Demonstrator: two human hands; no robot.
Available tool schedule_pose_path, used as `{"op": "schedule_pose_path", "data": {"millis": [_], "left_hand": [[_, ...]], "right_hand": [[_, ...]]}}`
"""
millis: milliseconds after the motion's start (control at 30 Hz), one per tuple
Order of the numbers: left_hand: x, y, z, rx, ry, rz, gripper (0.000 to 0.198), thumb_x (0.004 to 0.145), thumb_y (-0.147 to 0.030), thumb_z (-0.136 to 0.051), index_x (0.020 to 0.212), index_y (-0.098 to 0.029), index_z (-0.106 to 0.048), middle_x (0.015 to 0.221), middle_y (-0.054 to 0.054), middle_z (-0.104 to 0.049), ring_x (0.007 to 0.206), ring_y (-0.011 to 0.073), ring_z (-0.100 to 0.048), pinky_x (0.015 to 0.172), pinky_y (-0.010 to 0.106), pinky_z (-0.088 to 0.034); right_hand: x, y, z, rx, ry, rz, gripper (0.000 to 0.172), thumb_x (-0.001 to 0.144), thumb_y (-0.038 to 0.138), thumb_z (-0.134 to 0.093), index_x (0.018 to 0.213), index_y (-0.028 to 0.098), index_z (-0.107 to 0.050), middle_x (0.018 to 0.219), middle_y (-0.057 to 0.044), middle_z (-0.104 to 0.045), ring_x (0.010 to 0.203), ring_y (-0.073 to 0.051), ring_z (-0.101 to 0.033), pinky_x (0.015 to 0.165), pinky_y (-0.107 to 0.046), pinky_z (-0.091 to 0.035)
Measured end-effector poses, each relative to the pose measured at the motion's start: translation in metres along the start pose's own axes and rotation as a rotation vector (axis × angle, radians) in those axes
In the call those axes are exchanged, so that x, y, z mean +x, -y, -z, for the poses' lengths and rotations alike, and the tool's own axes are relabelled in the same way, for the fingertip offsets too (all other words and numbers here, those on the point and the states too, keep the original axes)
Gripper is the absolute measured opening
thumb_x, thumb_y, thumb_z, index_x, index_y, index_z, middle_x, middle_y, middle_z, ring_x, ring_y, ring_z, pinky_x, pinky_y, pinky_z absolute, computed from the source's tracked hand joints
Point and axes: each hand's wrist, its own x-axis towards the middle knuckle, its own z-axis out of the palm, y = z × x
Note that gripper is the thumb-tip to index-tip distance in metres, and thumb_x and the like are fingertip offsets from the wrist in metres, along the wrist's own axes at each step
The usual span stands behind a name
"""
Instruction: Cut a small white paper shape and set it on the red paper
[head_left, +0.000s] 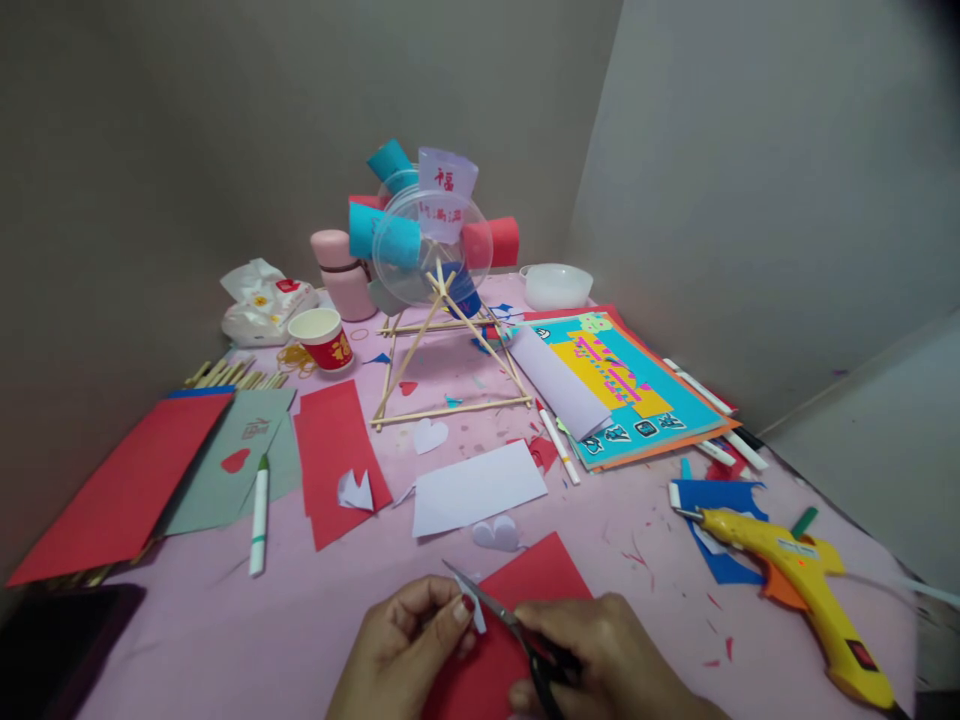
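1. The left hand (409,640) sits at the bottom edge of the head view, its fingers curled in and pinching a small white paper scrap (475,612) between thumb and fingertips.
2. The right hand (607,650) lies just beside it, fingers closed around the dark handles of the scissors (499,612).
3. The scissors' long axis runs on a diagonal: the handles are low and to the right inside the right hand, and the tip points up and to the left, away from the person. The blades look nearly closed; how far they part cannot be told.
4. The blades cross just beside the white scrap, at the left hand's fingertips; whether they touch the paper is unclear.
5. Both hands hover over a red paper sheet (536,585) lying on the pink table (225,620) near its front edge.
6. A white paper heart (496,533) lies just beyond the red sheet, with a white rectangle of paper (476,488) behind it.
7. A yellow glue gun (802,580) lies to the right, nozzle pointing left, well apart from the hands.
8. A green-capped marker (259,515) lies to the left, roughly upright in the picture.
9. A stick-framed wheel model with coloured cups (431,240) stands at the back of the table.
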Motion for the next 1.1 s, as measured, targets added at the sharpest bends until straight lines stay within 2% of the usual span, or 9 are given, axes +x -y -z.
{"op": "schedule_pose_path", "data": {"millis": [167, 400, 533, 800, 933, 1100], "left_hand": [[-0.0008, -0.0030, -0.0011, -0.027, -0.009, -0.005, 0.026, 0.070, -0.040, -0.071, 0.058, -0.017, -0.065, 0.055, -0.003, -0.059, 0.057, 0.0142, -0.050, 0.060, 0.024, -0.040], [-0.0021, -0.0030, 0.0003, -0.026, 0.017, -0.022, 0.022, 0.072, -0.035, -0.070, 0.061, -0.017, -0.066, 0.057, -0.002, -0.061, 0.060, 0.0148, -0.051, 0.062, 0.025, -0.041], [-0.0015, -0.0031, 0.0012, -0.024, 0.017, -0.022, 0.019, 0.073, -0.033, -0.068, 0.062, -0.018, -0.066, 0.060, -0.002, -0.062, 0.062, 0.0156, -0.052, 0.063, 0.025, -0.041], [-0.0032, -0.0023, 0.0012, 0.089, 0.051, -0.064, 0.018, 0.077, -0.033, -0.064, 0.068, -0.018, -0.068, 0.066, 0.001, -0.066, 0.069, 0.0190, -0.057, 0.069, 0.026, -0.044], [-0.0042, -0.0013, 0.0000, 0.098, 0.085, -0.055, 0.016, 0.077, -0.031, -0.063, 0.071, -0.018, -0.070, 0.066, 0.000, -0.067, 0.071, 0.0197, -0.059, 0.070, 0.026, -0.044], [-0.0022, -0.0034, -0.0014, 0.127, 0.090, -0.055, 0.015, 0.077, -0.030, -0.064, 0.070, -0.019, -0.070, 0.067, 0.001, -0.069, 0.071, 0.0205, -0.059, 0.069, 0.027, -0.045]], "right_hand": [[0.0058, -0.0005, -0.0015, 0.017, -0.029, -0.043, 0.013, 0.064, 0.026, -0.069, 0.073, 0.021, -0.062, 0.063, 0.004, -0.057, 0.054, -0.012, -0.046, 0.052, -0.019, -0.034], [0.0049, 0.0010, -0.0035, 0.198, 0.051, 0.019, 0.016, 0.065, 0.024, -0.067, 0.079, 0.020, -0.060, 0.063, 0.007, -0.044, 0.053, -0.009, -0.036, 0.047, -0.018, -0.028], [0.0035, 0.0012, -0.0032, 0.273, 0.066, -0.002, 0.020, 0.065, 0.025, -0.067, 0.083, 0.020, -0.060, 0.063, 0.008, -0.041, 0.054, -0.010, -0.032, 0.046, -0.019, -0.026], [0.0018, -0.0024, -0.0011, -0.049, 0.040, 0.028, 0.024, 0.065, 0.036, -0.071, 0.082, 0.023, -0.061, 0.072, 0.003, -0.061, 0.062, -0.014, -0.052, 0.055, -0.021, -0.035], [0.0009, -0.0007, 0.0008, -0.101, 0.045, 0.038, 0.023, 0.068, 0.039, -0.069, 0.083, 0.023, -0.062, 0.073, 0.002, -0.063, 0.062, -0.015, -0.054, 0.055, -0.021, -0.036], [0.0023, 0.0001, 0.0014, -0.108, 0.035, 0.030, 0.020, 0.065, 0.034, -0.071, 0.079, 0.022, -0.062, 0.069, 0.003, -0.062, 0.059, -0.014, -0.052, 0.053, -0.020, -0.034]]}}
